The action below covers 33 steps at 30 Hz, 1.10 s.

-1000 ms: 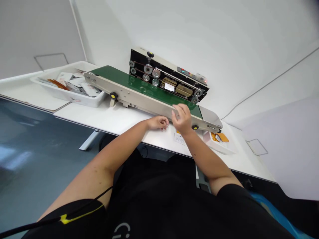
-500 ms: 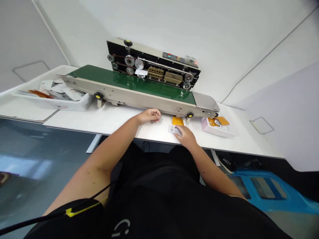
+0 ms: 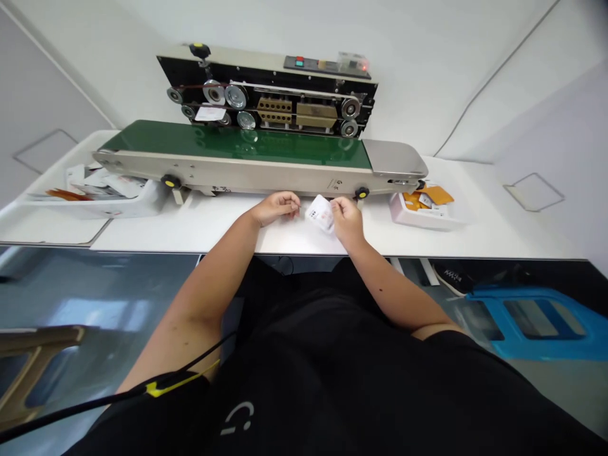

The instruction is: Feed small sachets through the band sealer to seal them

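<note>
Pinched at its right edge in my right hand [image 3: 349,221] is a small white packet [image 3: 320,214] with dark and reddish print. It is tilted, just above the white table, in front of the conveyor. My left hand [image 3: 279,208] is to the left of the packet, apart from it, its fingers curled in and nothing visible in them. Behind both hands stands a band sealing machine [image 3: 266,82] with a green conveyor belt [image 3: 285,149]. Another white packet [image 3: 209,113] sticks out upright by the rollers at the machine's left part.
At the left end of the belt is a white bin [image 3: 114,208] of packets. A small white box [image 3: 422,220] with orange and white packets stands right of the conveyor. Below the table at right is a blue plastic stool [image 3: 532,316]. A cable runs along my left arm.
My right hand has raised the white packet and turned it toward the left hand. The orange packet near it no longer shows. The packet on the machine has moved left. The view has shifted.
</note>
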Motion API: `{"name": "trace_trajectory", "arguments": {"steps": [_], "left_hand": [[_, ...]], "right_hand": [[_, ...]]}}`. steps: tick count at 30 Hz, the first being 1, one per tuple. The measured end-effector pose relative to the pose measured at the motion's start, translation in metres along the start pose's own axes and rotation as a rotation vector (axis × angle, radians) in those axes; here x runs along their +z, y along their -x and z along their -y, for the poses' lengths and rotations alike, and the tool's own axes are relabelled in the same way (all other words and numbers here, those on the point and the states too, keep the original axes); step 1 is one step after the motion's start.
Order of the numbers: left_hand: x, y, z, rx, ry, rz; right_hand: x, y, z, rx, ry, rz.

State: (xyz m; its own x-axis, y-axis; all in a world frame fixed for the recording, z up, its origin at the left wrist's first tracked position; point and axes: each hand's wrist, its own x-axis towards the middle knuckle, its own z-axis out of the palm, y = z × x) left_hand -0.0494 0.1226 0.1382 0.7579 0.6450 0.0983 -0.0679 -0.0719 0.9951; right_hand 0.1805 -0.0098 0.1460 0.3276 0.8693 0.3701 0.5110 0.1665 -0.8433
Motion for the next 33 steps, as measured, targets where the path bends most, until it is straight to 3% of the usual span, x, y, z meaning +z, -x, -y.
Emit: {"name": "trace_trajectory", "arguments": {"steps": [3, 6, 19, 33], "left_hand": [[0.000, 0.002, 0.000, 0.009, 0.011, 0.048], [-0.001, 0.003, -0.001, -0.007, 0.030, 0.071], [0.002, 0.001, -0.002, 0.000, 0.010, -0.007], [0.004, 0.002, -0.007, -0.047, 0.032, -0.012]], "right_hand": [[0.031, 0.005, -0.009, 0.185, -0.223, 0.115], [0.043, 0.009, -0.016, 0.261, -0.343, 0.147], [0.038, 0.014, -0.016, 0.205, -0.377, 0.165], [0.037, 0.014, -0.017, 0.229, -0.384, 0.140]]}}
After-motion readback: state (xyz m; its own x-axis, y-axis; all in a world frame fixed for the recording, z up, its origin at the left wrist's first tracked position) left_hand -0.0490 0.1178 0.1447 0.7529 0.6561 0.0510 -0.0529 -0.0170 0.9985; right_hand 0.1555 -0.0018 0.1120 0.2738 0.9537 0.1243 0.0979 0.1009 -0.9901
